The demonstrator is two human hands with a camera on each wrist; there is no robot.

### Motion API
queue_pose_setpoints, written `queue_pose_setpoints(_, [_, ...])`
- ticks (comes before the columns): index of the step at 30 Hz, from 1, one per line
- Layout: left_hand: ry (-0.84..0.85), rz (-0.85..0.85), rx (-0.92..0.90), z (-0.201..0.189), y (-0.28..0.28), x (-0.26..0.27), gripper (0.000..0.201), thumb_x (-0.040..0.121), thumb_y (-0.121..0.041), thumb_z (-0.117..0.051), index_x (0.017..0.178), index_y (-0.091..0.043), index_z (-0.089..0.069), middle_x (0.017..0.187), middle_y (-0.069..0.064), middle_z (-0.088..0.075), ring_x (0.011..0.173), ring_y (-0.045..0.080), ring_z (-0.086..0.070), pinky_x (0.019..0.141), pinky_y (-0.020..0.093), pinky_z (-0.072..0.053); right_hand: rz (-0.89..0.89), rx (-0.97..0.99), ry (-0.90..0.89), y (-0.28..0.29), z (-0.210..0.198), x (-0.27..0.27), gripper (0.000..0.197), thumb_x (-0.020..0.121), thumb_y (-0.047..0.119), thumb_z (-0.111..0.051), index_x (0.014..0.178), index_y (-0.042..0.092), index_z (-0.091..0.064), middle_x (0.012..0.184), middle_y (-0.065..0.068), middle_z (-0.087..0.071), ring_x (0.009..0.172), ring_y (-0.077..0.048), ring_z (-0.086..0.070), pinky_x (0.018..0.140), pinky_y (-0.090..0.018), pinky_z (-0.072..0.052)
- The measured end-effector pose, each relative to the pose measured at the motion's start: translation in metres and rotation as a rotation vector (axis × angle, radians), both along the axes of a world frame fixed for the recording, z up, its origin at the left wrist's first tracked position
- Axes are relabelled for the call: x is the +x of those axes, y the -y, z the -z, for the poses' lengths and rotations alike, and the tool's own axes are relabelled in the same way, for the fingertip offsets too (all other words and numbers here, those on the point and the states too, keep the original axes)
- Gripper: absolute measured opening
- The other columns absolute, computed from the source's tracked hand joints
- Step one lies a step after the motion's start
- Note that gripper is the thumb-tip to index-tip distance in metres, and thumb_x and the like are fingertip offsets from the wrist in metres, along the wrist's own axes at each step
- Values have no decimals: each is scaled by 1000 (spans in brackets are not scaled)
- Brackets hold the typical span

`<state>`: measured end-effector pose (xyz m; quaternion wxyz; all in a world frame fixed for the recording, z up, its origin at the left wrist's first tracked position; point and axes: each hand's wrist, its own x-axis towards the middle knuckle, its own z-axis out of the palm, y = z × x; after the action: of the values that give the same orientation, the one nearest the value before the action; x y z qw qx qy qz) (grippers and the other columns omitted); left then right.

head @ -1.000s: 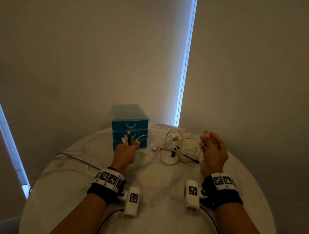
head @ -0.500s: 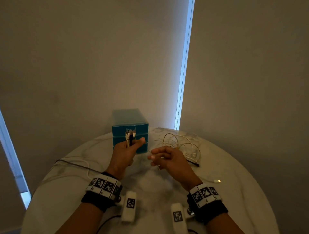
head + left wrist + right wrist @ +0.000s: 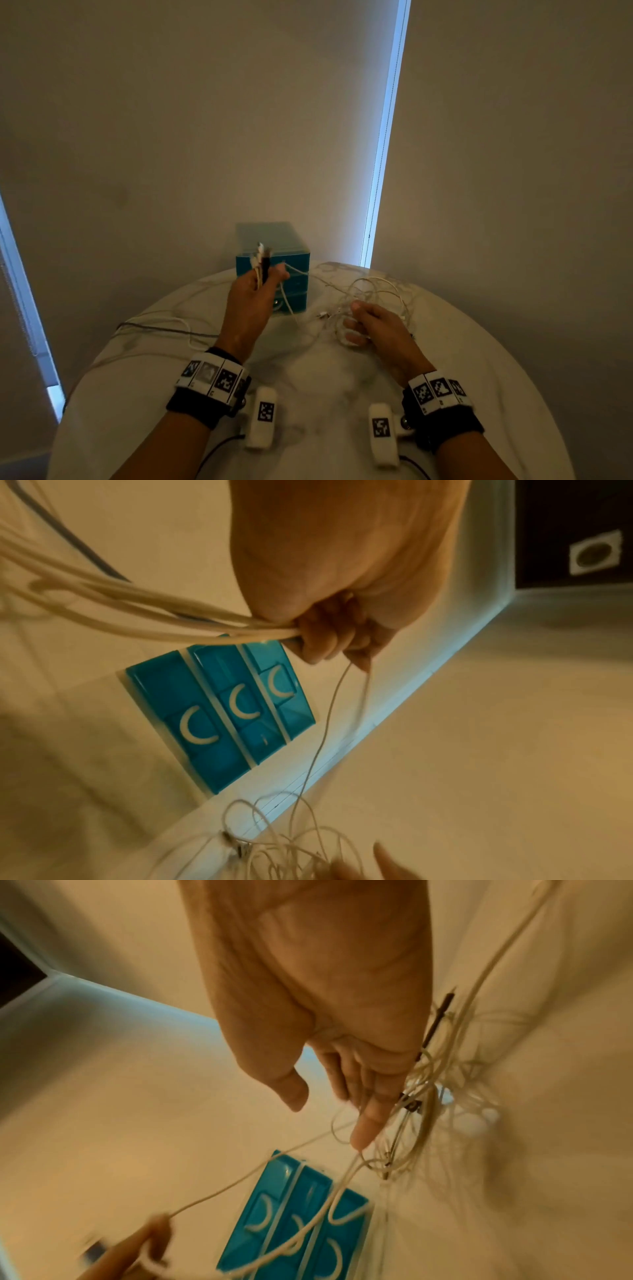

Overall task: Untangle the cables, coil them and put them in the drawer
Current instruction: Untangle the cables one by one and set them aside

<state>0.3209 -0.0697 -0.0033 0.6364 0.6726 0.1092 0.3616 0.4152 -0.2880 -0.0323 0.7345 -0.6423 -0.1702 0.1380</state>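
The left hand (image 3: pixel 251 301), now raised higher than a moment ago, clenches a bundle of cable ends (image 3: pixel 261 262) in front of the blue drawer unit (image 3: pixel 296 270) at 12 o'clock on the table (image 3: pixel 496 359). The right hand (image 3: pixel 375 327), which has swung from the 2 o'clock edge back toward centre, reaches with relaxed, extended fingers (image 3: pixel 368 1123) into the loose tangle (image 3: pixel 376 294), gripping nothing. White strands (image 3: pixel 318 745) now stretch taut between bundle and tangle: separation appears under way; coiling and stowing remain, all drawers closed.
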Motion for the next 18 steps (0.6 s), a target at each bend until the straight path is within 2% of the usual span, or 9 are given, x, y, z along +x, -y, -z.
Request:
queue_pose_setpoints(3, [187, -136, -132, -8, -8, -4, 21, 102, -41, -69, 102, -25, -82, 96, -5, -81, 88, 11, -78, 72, 32, -63, 150, 18, 0, 6, 5, 18, 25, 103, 26, -70, 126, 19, -64, 116, -13, -67, 102, -20, -68, 88, -40, -64])
queue_pose_setpoints(6, [295, -322, -193, -9, -25, -8, 22, 100, -50, -67, 99, -35, -83, 76, -11, -63, 70, 13, -56, 69, 34, -46, 253, 118, -60, 16, 7, 28, 20, 103, 22, -68, 122, 15, -66, 120, -15, -76, 103, -22, -76, 96, -46, -62])
queue_pose_setpoints(8, [337, -300, -228, -9, -28, -11, 23, 101, -51, -66, 101, -35, -83, 68, -11, -51, 63, 11, -43, 63, 32, -38, 278, 137, -72, 22, 6, 30, 15, 102, 16, -67, 116, 13, -73, 116, -14, -80, 102, -24, -79, 97, -47, -62])
queue_pose_setpoints(10, [341, -178, -240, -9, -22, -12, 25, 103, -45, -66, 107, -26, -82, 63, -12, -47, 55, 7, -37, 54, 28, -32, 328, 55, -4, 22, 7, 28, 20, 100, 16, -70, 119, 13, -77, 111, -9, -81, 102, -23, -79, 98, -47, -62])
queue_pose_setpoints(12, [305, -60, -204, -14, -8, -15, 26, 104, -39, -64, 112, -18, -80, 57, -10, -45, 50, 1, -41, 48, 22, -35, 378, -131, 163, 16, 7, 24, 16, 94, 27, -78, 109, 22, -82, 106, 1, -81, 103, -19, -76, 100, -48, -61])
queue_pose_setpoints(13, [287, -18, -177, -16, 0, -17, 26, 106, -34, -63, 114, -14, -78, 56, -1, -44, 47, -2, -46, 47, 17, -38, 377, -210, 240, 11, 6, 21, 15, 89, 36, -81, 101, 28, -82, 107, 4, -80, 106, -18, -74, 101, -49, -60])
queue_pose_setpoints(15, [268, 43, -154, -18, 12, -19, 25, 107, -27, -60, 117, -10, -76, 58, 7, -47, 45, -4, -53, 45, 10, -41, 371, -397, 328, 3, 5, 13, 22, 81, 54, -81, 94, 35, -80, 120, 5, -67, 119, -15, -61, 110, -46, -51])
queue_pose_setpoints(17, [252, 62, -160, -19, 14, -19, 25, 107, -27, -60, 116, -10, -76, 50, -10, -56, 45, -4, -55, 44, 10, -42, 405, -589, 407, -1, -4, -2, 30, 80, 67, -76, 95, 40, -75, 121, 8, -52, 117, -11, -45, 110, -43, -43])
queue_pose_setpoints(18, [253, 63, -177, -17, 12, -18, 26, 105, -31, -62, 116, -12, -77, 54, -13, -61, 47, -3, -55, 46, 11, -44, 368, -594, 449, -3, -8, -9, 37, 80, 74, -74, 96, 40, -74, 115, 9, -55, 111, -10, -49, 103, -40, -46])
